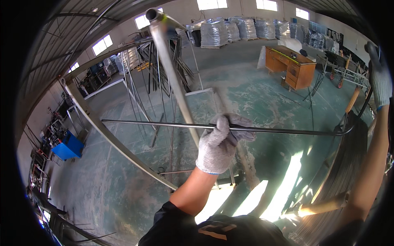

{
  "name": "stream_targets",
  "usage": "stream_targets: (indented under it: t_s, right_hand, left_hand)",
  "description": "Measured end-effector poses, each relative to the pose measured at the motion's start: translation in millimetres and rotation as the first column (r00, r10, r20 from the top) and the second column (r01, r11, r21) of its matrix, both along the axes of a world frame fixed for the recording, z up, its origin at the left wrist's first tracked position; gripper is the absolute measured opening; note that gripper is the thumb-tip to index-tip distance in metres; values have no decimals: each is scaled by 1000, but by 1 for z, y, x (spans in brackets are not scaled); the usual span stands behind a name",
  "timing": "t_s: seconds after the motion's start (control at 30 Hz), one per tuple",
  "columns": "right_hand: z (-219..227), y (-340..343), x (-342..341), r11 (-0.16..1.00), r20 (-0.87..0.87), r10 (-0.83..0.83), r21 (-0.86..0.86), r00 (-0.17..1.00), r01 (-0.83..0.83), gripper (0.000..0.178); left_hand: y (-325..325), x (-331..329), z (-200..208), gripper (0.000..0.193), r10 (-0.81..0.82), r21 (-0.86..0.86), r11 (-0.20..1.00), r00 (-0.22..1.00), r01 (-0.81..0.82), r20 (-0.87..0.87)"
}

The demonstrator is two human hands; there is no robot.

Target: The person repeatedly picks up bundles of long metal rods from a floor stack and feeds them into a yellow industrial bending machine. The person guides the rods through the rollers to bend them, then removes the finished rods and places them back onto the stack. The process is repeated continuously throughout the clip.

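A long dark metal tube [287,131] runs almost level across the view, then bends upward at its right end. My left hand [217,143], in a pale grey work glove, is closed around the tube near its middle, with the thumb on the left side and the fingers reaching to the right. At the far right edge, my raised right hand [381,82], gloved with darker fingers, grips the upturned part of the tube. Its fingertips are partly cut by the rim of the picture. Behind the tube's left half rises a pale metal frame post [170,69].
The frame's curved rail [119,145] sweeps along the left. Dark rods [158,61] lean on a rack beyond. A wooden desk [301,76] stands at the far right, wrapped pallets [213,35] line the back. Long thin bars [347,164] lie in a bundle near my right arm.
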State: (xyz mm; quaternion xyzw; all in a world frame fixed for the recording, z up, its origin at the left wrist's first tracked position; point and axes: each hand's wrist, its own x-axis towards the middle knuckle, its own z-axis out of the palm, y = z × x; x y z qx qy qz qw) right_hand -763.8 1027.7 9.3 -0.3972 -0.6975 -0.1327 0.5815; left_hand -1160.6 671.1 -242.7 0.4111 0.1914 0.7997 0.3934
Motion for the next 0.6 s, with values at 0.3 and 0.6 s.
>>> stream_targets:
  t_s: [0.3,0.6]
  right_hand:
    - [-138,130,16,897,-370,115,-360,922,-257,58]
    - [-288,337,-63,701,-578,112,-530,808,-477,42]
  left_hand:
    - [149,75,10,36,345,76,937,872,-340,-347]
    - [337,52,-14,42,475,272,880,694,-390,-541]
